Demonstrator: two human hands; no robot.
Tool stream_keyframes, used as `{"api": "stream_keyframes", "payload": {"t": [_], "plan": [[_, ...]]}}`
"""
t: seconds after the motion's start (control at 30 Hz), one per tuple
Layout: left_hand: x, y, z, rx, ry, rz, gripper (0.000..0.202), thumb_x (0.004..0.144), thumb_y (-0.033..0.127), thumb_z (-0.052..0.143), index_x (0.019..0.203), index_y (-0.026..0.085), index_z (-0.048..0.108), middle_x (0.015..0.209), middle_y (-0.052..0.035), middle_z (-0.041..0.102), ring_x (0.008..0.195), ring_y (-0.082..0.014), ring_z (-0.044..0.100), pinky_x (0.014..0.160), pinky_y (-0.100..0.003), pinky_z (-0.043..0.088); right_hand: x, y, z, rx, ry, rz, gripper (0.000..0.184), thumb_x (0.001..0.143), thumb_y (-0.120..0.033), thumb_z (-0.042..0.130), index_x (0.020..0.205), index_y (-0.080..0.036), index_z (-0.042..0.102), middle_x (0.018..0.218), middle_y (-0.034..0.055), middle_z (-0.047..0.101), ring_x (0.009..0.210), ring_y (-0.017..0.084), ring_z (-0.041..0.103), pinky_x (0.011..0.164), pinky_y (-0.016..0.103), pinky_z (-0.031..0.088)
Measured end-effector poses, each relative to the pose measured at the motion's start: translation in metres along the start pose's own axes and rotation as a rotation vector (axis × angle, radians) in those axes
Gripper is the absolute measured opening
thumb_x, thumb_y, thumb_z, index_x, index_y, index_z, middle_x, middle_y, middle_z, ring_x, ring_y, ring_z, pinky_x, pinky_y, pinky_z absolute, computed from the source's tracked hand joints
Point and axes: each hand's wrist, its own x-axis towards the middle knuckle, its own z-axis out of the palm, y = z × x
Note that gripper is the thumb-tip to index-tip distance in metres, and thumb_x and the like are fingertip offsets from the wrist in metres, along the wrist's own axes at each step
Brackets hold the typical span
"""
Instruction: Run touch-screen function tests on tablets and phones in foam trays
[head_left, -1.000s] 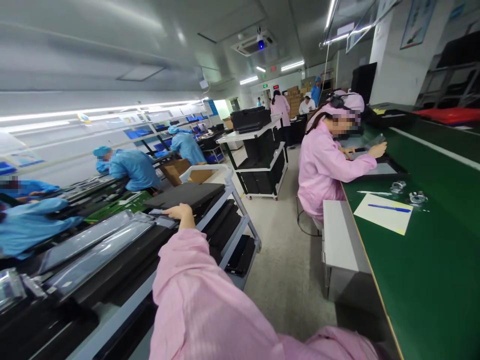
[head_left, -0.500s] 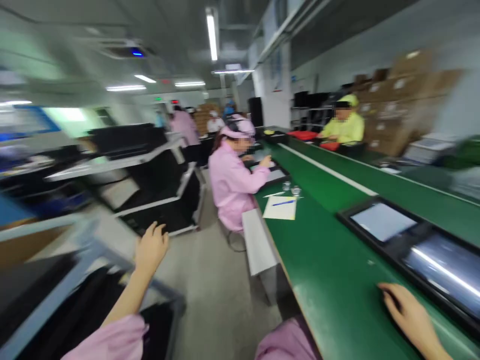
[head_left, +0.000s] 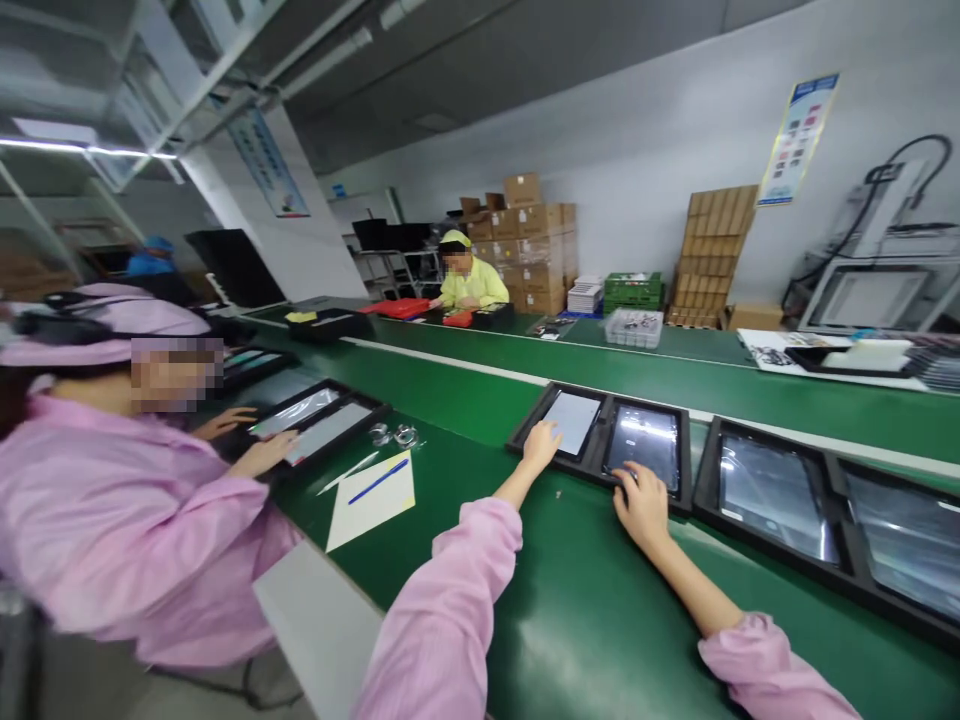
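A black tray [head_left: 604,445] with two flat screen panels lies on the green belt [head_left: 465,400] in front of me. My left hand [head_left: 541,446] rests on the tray's left edge, fingers stretched over the pale left panel [head_left: 574,420]. My right hand [head_left: 641,500] lies on the tray's near edge, fingertips touching the dark right panel [head_left: 646,445]. Both hands look open and hold nothing. Pink sleeves cover my forearms.
A second black tray [head_left: 821,515] with two panels lies to the right. A person in pink [head_left: 112,520] works at another tray [head_left: 311,425] on the left, beside a paper with a blue pen [head_left: 375,490]. A person in yellow [head_left: 469,280] sits across; cardboard boxes [head_left: 525,240] behind.
My view swung from the cart on the left round to the green belt. My left hand left the cart and both hands came down onto the black tray.
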Motion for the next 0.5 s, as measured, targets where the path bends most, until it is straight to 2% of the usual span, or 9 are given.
{"api": "stream_keyframes", "payload": {"t": [0.07, 0.13, 0.23, 0.3, 0.4, 0.5], "plan": [[0.01, 0.025, 0.024, -0.013, -0.078, 0.012, 0.029, 0.096, 0.035, 0.06, 0.117, 0.015, 0.063, 0.125, -0.011, 0.062, 0.116, -0.0245, 0.06, 0.103, -0.049, 0.048, 0.014, 0.021, -0.013, -0.109, 0.032, 0.168, 0.035, 0.091, -0.017, 0.044, 0.119, -0.008, 0.062, 0.126, 0.0242, 0.052, 0.118, 0.037, 0.046, 0.096, 0.051, 0.04], [0.01, 0.054, 0.054, -0.028, -0.177, 0.01, 0.028, 0.097, 0.036, 0.059, 0.116, 0.016, 0.064, 0.123, -0.0099, 0.063, 0.113, -0.0235, 0.061, 0.1, -0.048, 0.05, 0.025, 0.039, -0.023, -0.194, 0.03, 0.311, 0.034, 0.09, -0.017, 0.046, 0.114, -0.001, 0.063, 0.114, 0.029, 0.055, 0.111, 0.041, 0.048, 0.09, 0.052, 0.041], [0.001, 0.098, 0.098, -0.041, -0.279, -0.065, 0.034, 0.094, 0.033, 0.064, 0.122, 0.014, 0.061, 0.13, -0.0121, 0.059, 0.12, -0.0273, 0.057, 0.103, -0.052, 0.047, 0.031, 0.054, -0.026, -0.269, 0.007, 0.428, 0.032, 0.089, -0.018, 0.049, 0.111, 0.0, 0.064, 0.102, 0.0269, 0.058, 0.106, 0.04, 0.05, 0.086, 0.049, 0.041], [-0.001, 0.122, 0.116, -0.068, -0.296, -0.152, 0.042, 0.093, 0.032, 0.065, 0.129, 0.014, 0.057, 0.139, -0.0148, 0.052, 0.129, -0.0314, 0.05, 0.108, -0.056, 0.042, 0.032, 0.055, -0.021, -0.298, 0.021, 0.476, 0.038, 0.091, -0.021, 0.047, 0.12, -0.002, 0.062, 0.11, 0.027, 0.057, 0.108, 0.04, 0.048, 0.086, 0.05, 0.041], [0.008, 0.141, 0.118, -0.189, -0.313, -0.278, 0.045, 0.095, 0.034, 0.062, 0.134, 0.014, 0.054, 0.144, -0.016, 0.047, 0.133, -0.0326, 0.046, 0.11, -0.058, 0.039, 0.036, 0.05, -0.014, -0.315, 0.101, 0.558, 0.047, 0.096, -0.028, 0.04, 0.133, -0.003, 0.054, 0.129, 0.0313, 0.045, 0.112, 0.043, 0.045, 0.085, 0.055, 0.041], [0.017, 0.142, 0.099, -0.431, -0.393, -0.326, 0.035, 0.093, 0.033, 0.063, 0.121, 0.012, 0.063, 0.126, -0.0161, 0.063, 0.116, -0.0288, 0.06, 0.1, -0.049, 0.049, 0.038, 0.05, -0.019, -0.282, 0.181, 0.6, 0.053, 0.1, -0.035, 0.031, 0.139, -0.003, 0.046, 0.137, 0.0341, 0.034, 0.117, 0.047, 0.039, 0.086, 0.06, 0.04]]}}
